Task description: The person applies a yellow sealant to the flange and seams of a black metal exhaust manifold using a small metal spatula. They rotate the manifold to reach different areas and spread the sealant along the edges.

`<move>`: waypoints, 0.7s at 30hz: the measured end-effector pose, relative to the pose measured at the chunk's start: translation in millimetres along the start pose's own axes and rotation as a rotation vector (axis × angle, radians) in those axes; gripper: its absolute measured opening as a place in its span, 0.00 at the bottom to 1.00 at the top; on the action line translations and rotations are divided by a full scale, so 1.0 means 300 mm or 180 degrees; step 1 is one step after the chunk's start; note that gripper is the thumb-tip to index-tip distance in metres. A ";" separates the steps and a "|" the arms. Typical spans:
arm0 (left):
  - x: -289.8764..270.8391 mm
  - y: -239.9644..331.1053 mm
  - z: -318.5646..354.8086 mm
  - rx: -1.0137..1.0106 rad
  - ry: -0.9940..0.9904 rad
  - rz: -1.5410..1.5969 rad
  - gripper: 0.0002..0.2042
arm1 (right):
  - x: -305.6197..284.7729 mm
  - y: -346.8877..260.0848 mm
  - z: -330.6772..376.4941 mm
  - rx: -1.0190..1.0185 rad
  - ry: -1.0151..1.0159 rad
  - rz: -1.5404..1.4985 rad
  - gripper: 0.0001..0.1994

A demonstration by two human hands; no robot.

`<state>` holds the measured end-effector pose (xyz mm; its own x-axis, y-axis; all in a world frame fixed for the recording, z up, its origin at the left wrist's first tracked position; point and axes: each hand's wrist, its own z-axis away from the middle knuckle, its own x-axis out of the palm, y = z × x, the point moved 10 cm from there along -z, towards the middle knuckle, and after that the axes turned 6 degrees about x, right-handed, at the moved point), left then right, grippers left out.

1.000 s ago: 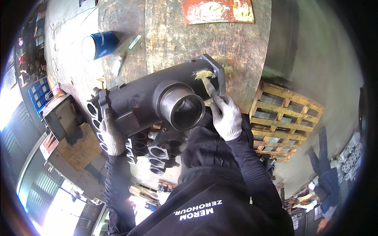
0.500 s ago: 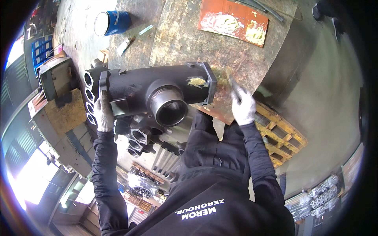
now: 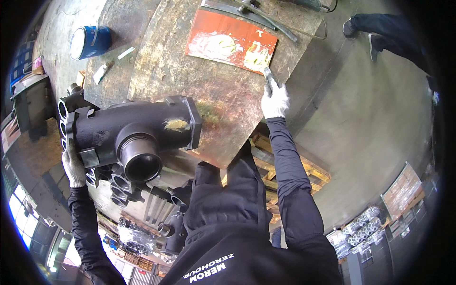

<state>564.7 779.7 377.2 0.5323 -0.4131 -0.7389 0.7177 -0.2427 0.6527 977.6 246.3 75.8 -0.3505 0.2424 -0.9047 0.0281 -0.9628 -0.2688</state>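
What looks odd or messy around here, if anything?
One thing stands out: a pale yellow patch near the flanged right end of the black casting, ragged-edged and plainly different from the dark surface around it. Similar-looking paste lies in uneven smears on the red board.

the right hand (image 3: 275, 101) hides part of the spreader (image 3: 268, 72) from me, and the co-worker's legs (image 3: 387, 22) run out of sight

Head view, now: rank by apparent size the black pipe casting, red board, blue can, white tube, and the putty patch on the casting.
1. Black pipe casting
2. Red board
3. Blue can
White tube and putty patch: smallest, too alike to rank.
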 end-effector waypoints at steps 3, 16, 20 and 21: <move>0.000 -0.009 0.008 -0.0017 -0.0012 0.0057 0.25 | 0.016 -0.025 0.007 -0.0164 -0.0102 0.0203 0.17; -0.022 0.003 -0.006 0.0312 -0.0482 -0.1621 0.19 | 0.110 -0.061 0.085 -0.0244 -0.0187 -0.1589 0.20; 0.022 0.103 0.029 0.0384 -0.0326 -0.1417 0.14 | 0.264 -0.009 0.148 0.1458 -0.1722 -0.4711 0.14; 0.022 0.112 0.035 0.0280 -0.0060 -0.0754 0.23 | 0.270 -0.008 0.169 0.1820 -0.1878 -0.5059 0.16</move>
<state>587.5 759.7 396.0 0.3448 -0.3517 -0.8703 0.7792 -0.4098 0.4743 901.5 262.2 19.9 0.0264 0.9388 0.3434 -0.8870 0.1804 -0.4251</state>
